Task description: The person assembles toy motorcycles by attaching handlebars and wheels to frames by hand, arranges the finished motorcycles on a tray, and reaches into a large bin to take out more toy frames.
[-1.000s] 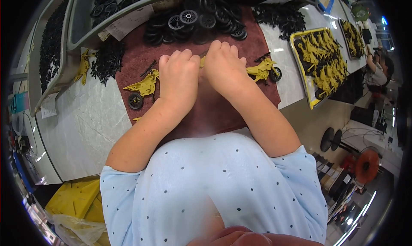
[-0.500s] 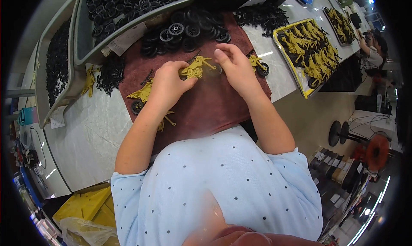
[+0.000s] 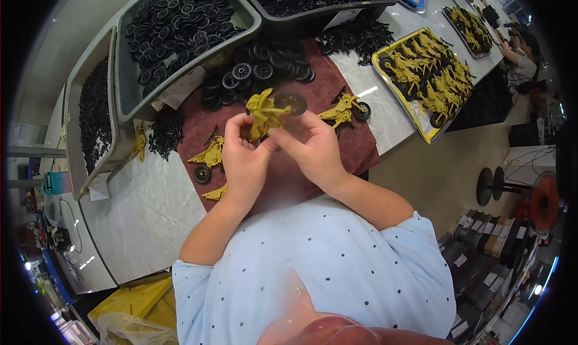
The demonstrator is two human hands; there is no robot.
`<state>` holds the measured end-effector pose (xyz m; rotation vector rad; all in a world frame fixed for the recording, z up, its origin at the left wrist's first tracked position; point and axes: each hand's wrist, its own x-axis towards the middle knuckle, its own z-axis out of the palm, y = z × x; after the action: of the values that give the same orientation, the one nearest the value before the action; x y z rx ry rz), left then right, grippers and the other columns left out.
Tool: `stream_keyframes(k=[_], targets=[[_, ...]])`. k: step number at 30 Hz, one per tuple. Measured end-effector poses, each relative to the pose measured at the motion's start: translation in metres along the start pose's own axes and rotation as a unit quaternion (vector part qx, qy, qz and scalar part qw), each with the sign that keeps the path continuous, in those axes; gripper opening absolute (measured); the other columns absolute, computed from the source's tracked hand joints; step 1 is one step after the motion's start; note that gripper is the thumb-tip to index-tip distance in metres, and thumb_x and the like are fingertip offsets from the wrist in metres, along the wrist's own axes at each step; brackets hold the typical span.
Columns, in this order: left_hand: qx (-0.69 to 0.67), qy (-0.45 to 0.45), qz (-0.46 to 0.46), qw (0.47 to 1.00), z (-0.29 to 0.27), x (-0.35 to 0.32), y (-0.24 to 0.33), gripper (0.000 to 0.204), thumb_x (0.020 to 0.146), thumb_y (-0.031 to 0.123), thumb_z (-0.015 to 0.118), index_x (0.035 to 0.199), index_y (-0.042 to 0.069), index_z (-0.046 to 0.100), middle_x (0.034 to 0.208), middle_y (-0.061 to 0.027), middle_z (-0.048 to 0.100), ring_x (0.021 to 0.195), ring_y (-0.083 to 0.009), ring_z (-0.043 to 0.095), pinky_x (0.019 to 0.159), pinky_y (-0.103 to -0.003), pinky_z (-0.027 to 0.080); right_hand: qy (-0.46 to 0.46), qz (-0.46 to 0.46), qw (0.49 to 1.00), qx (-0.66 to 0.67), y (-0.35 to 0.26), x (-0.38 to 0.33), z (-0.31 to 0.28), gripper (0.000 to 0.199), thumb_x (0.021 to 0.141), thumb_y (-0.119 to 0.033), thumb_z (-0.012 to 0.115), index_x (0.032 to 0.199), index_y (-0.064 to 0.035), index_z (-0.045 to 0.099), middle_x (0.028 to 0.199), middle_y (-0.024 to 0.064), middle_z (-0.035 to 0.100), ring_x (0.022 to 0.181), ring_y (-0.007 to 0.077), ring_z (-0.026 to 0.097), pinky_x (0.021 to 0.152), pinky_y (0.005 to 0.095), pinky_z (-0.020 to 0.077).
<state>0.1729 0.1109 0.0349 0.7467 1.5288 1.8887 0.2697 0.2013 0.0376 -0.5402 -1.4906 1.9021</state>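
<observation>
A yellow toy motorcycle body is held up over the red-brown cloth, with a black spoked wheel at its right end. My left hand is closed round the body's left and lower side. My right hand is closed on it from the right, thumb against the lower part and fingers beside the wheel. The fingertips behind the toy are partly hidden. On the cloth, another yellow toy motorcycle lies right of my right hand, and one more lies left of my left hand, partly covered.
Black wheels are heaped at the cloth's far edge. Beyond stand a grey bin of wheels, a bin of small black parts and a dark bin. A yellow tray of toy motorcycles stands right. A person sits far right.
My right hand has come left and closed on the toy, where before it was apart with fingers raised. The toy is turned more upright, and the wheel at its end shows more clearly.
</observation>
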Motion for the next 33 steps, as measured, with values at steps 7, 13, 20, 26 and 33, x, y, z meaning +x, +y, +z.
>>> stream_keyframes(k=[7,13,20,26,33], targets=[[-0.138,-0.086,-0.068,0.984,-0.012,0.001,0.021,0.067,0.08,0.002,0.072,0.136,0.002,0.034,0.137,-0.0119,0.044,0.124,-0.02,0.047,0.102,-0.032,0.04,-0.031,-0.108,0.978,-0.177,-0.008,0.0,-0.008,0.029,0.083,-0.002,0.069,0.11,0.0009,0.061,0.1,0.0071,0.061,0.093,0.014,0.06,0.079,0.0261,0.0497],[-0.215,-0.132,-0.053,0.966,-0.031,0.006,0.018,0.041,0.081,0.008,0.075,0.117,0.002,0.056,0.12,-0.0102,0.057,0.112,-0.0196,0.055,0.098,-0.033,0.045,-0.107,-0.1,0.964,-0.221,-0.015,-0.003,-0.006,0.025,0.081,-0.004,0.072,0.104,-0.0012,0.063,0.101,0.0076,0.059,0.091,0.0148,0.059,0.073,0.026,0.0502],[-0.27,-0.082,-0.042,0.958,-0.016,-0.008,0.018,0.041,0.08,0.012,0.076,0.115,0.005,0.056,0.117,-0.0095,0.056,0.112,-0.0205,0.054,0.098,-0.035,0.045,-0.034,-0.176,0.967,-0.184,-0.002,-0.005,0.0,0.031,0.075,-0.015,0.08,0.099,-0.0047,0.064,0.098,0.0073,0.062,0.088,0.0218,0.061,0.075,0.0313,0.05],[-0.236,-0.073,-0.004,0.969,-0.01,-0.018,0.023,0.039,0.079,0.017,0.077,0.112,0.007,0.056,0.115,-0.0088,0.056,0.112,-0.0204,0.052,0.098,-0.035,0.044,-0.026,-0.202,0.959,-0.199,-0.005,-0.007,-0.002,0.025,0.075,-0.014,0.079,0.094,-0.0052,0.064,0.091,0.0052,0.062,0.084,0.0193,0.057,0.072,0.0297,0.046],[-0.196,-0.083,0.048,0.976,-0.007,-0.018,0.02,0.037,0.079,0.021,0.077,0.108,0.006,0.057,0.109,-0.0079,0.057,0.105,-0.02,0.051,0.093,-0.034,0.042,-0.042,-0.22,0.951,-0.213,-0.012,-0.009,-0.003,0.022,0.076,-0.01,0.078,0.091,-0.0033,0.065,0.086,0.0059,0.06,0.08,0.0174,0.057,0.071,0.0273,0.045]])
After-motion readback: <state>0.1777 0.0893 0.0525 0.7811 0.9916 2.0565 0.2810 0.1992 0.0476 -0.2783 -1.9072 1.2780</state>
